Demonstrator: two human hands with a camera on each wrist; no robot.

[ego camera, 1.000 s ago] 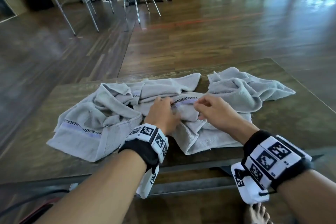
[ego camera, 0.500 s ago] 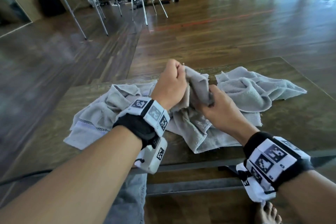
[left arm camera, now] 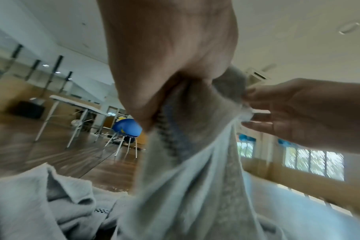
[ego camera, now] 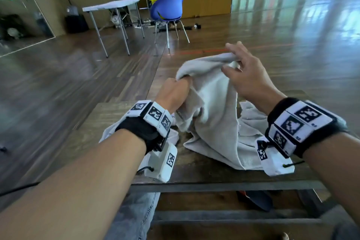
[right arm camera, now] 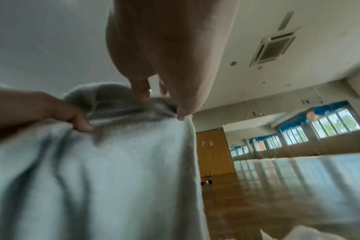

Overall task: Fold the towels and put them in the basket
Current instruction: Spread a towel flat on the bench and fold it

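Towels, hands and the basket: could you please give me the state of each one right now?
Lifted towel: unfolded, held up, lower end on the table.
Other towels: crumpled on the table.
Left hand: grips the lifted towel.
Right hand: pinches its top edge.
Basket: not in view.

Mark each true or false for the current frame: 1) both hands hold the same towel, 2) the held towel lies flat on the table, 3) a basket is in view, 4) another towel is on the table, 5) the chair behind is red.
1) Left hand and right hand both hold the grey towel: true.
2) It lies flat on the table: false; its top edge is lifted, the lower part drapes onto the table.
3) Basket in view: false; none shows.
4) A second towel lies on the table: true.
5) The chair is red: false; blue.
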